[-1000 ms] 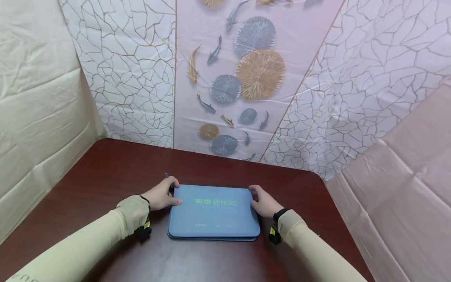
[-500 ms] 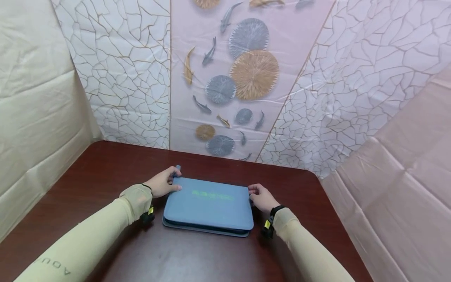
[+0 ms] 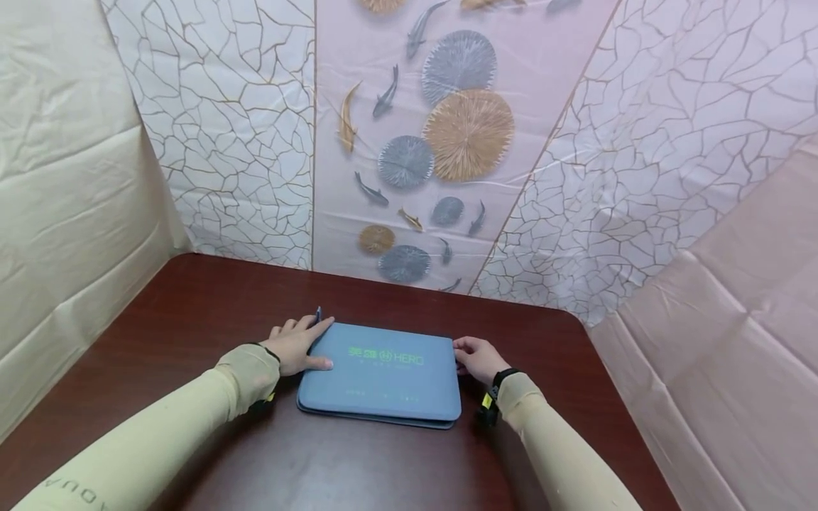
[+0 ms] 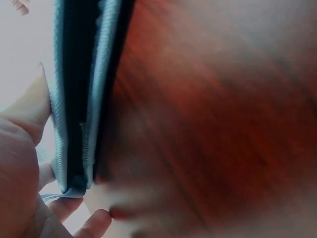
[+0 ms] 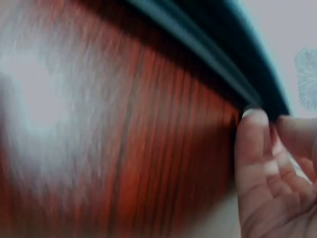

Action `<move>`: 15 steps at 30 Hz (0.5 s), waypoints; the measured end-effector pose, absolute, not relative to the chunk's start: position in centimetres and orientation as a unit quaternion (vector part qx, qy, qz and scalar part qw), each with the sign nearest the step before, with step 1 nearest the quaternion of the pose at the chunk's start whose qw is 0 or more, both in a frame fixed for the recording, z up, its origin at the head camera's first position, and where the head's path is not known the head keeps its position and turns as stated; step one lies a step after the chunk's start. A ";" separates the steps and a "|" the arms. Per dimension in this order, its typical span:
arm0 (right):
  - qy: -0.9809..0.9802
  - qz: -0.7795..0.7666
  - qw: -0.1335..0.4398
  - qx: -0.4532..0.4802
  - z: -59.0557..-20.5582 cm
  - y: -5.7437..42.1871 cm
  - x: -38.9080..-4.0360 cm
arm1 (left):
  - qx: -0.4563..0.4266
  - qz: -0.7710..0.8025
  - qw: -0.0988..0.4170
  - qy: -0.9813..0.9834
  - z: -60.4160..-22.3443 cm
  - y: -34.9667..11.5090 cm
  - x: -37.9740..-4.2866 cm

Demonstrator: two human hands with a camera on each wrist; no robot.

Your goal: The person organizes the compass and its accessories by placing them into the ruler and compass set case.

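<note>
A flat blue zippered document case (image 3: 380, 380) with green lettering lies on the table, slightly turned. Its near edge gapes a little between the two covers. My left hand (image 3: 297, 348) rests on the far left corner, thumb on the cover and index finger stretched along the edge. A small blue tab (image 3: 319, 312) sticks up behind that hand. In the left wrist view, two rows of zipper teeth (image 4: 60, 119) stand apart. My right hand (image 3: 481, 360) pinches at the far right corner, where the zipper pull is mostly hidden between thumb (image 5: 251, 136) and finger.
The dark red wooden table (image 3: 211, 305) extends around the case. Patterned cloth (image 3: 409, 170) hangs behind its far edge, with cream cloth (image 3: 70, 191) at the left and pinkish cloth (image 3: 735, 305) at the right.
The case has turned slightly clockwise and shifted a little left. Its near opening widened, then narrowed. My left fingers have straightened over the corner; my right hand stays at the far right corner.
</note>
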State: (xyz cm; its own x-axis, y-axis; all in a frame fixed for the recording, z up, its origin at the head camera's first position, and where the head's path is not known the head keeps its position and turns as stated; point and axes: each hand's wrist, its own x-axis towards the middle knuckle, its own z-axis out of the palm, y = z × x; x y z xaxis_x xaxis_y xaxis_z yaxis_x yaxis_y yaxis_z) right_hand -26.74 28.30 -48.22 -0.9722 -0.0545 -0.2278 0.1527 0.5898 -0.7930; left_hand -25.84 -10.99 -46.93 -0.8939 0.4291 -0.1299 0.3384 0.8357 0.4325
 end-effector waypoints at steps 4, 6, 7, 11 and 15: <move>0.906 -0.413 0.096 0.016 -48.5 28.4 -27.0 | 0.199 0.199 0.108 0.953 -47.1 -11.0 -25.8; 0.905 -0.416 0.090 0.026 -48.7 28.5 -27.1 | 0.200 0.197 0.109 0.954 -47.0 -10.9 -25.8; 0.901 -0.424 0.088 0.031 -48.8 28.5 -27.2 | 0.199 0.196 0.109 0.954 -46.8 -10.8 -25.7; 0.883 -0.457 0.091 0.048 -49.1 28.6 -27.5 | 0.197 0.194 0.110 0.955 -46.6 -10.9 -25.8; 0.884 -0.453 0.109 0.045 -48.8 28.3 -27.6 | 0.195 0.193 0.111 0.955 -46.8 -11.1 -25.9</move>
State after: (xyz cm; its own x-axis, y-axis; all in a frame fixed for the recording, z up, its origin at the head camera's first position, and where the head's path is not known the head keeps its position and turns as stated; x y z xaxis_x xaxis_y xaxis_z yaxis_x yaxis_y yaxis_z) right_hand -27.65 28.30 -48.77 -0.9721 -0.0192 -0.2340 0.1787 0.5859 -0.7904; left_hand -25.86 -11.08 -46.83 -0.8989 0.4162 -0.1371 0.3302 0.8491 0.4124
